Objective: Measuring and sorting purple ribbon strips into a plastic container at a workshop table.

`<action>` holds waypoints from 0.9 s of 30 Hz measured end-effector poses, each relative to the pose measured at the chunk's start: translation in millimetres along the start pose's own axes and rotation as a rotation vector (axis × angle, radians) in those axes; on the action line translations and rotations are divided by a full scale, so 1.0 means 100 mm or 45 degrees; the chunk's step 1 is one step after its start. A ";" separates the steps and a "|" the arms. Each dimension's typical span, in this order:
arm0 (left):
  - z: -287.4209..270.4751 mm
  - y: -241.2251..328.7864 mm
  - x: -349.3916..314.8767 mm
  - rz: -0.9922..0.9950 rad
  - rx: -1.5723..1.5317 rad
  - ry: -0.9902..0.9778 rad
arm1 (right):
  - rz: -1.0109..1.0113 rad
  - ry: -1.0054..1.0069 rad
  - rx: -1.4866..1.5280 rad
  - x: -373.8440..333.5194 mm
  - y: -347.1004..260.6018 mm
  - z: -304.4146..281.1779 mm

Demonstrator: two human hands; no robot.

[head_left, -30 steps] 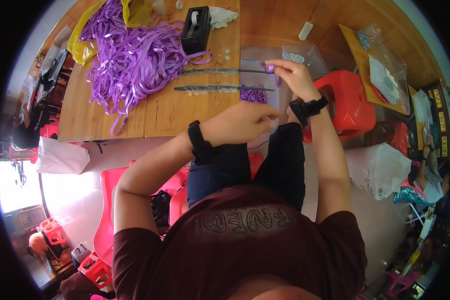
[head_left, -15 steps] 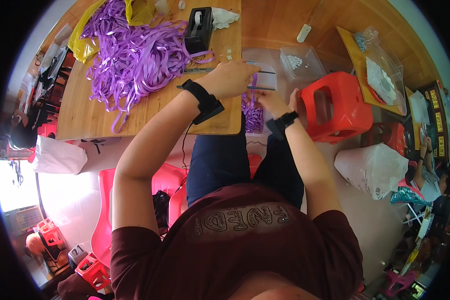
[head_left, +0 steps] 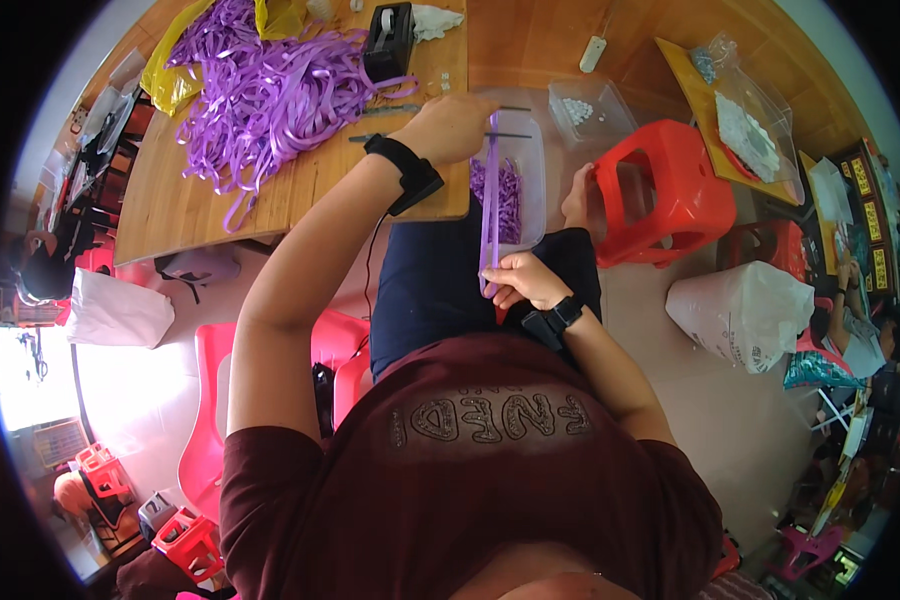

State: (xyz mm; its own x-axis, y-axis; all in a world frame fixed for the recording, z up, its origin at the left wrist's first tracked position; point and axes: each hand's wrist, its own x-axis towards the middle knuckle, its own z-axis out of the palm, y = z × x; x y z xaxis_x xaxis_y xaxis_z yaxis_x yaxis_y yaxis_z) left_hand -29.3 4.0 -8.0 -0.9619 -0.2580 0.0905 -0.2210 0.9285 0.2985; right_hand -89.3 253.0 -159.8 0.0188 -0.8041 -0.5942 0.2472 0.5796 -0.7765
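My left hand (head_left: 455, 128) lies curled over two thin dark rods (head_left: 513, 135) that stick out past the table edge. What its fingers grip is hidden beneath it. From the fingertips at the rods, a doubled purple ribbon (head_left: 490, 215) runs taut toward my lap. Its near end is pinched in my right hand (head_left: 525, 280), above my thighs. Below the ribbon, a clear plastic tub (head_left: 536, 190) holds cut purple ribbon pieces (head_left: 507, 205). A large tangled heap of purple ribbon (head_left: 280, 95) covers the table to the left, partly in a yellow bag (head_left: 170, 85).
A black tape dispenser (head_left: 387, 42) stands on the wooden table (head_left: 320, 190) beside white tissue (head_left: 435, 22). To the right are a tub of white pieces (head_left: 610, 115), a red stool (head_left: 705, 190) and a white sack (head_left: 735, 310). A person (head_left: 863, 345) sits far right.
My right hand has drawn the ribbon back from the rods toward my lap, stretching it into a long loop. My left hand stays at the rods. The view has shifted slightly.
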 end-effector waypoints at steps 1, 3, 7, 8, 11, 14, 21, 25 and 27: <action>-0.01 0.10 -0.10 0.041 -0.118 0.147 | 0.006 0.001 0.011 -0.05 0.02 0.03; -0.12 0.44 -0.43 0.147 -0.312 0.400 | -0.012 0.023 0.064 -0.12 0.01 0.04; 0.29 0.86 -1.30 -0.260 -0.874 0.014 | 0.016 -0.002 0.198 -0.25 0.00 0.11; 0.54 0.84 -1.42 -0.207 -0.787 0.069 | 0.021 -0.009 0.201 -0.27 0.01 0.13; 1.11 0.82 -1.51 -0.378 -0.719 0.295 | 0.013 -0.042 0.260 -0.30 0.07 0.11; 1.09 0.83 -1.48 -0.518 -0.969 -0.044 | 0.031 -0.032 0.443 -0.32 0.09 0.09; 0.87 0.83 -1.57 -0.430 -1.435 -0.070 | 0.084 0.084 0.190 -0.32 0.08 0.12; 1.21 0.64 -1.46 -0.060 -0.768 0.418 | 0.136 -0.040 0.017 -0.43 0.03 0.24; 1.30 0.61 -1.39 -0.341 -1.289 0.173 | 0.086 -0.056 -0.066 -0.45 0.05 0.23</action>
State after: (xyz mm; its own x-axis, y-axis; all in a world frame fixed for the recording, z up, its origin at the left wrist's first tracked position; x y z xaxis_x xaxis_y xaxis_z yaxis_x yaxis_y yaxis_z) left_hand 70.4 131.7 -125.6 -0.8615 -0.5076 -0.0084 -0.1256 0.1971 0.9723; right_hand -66.9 289.1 -132.5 0.0762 -0.7673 -0.6367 0.1936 0.6378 -0.7454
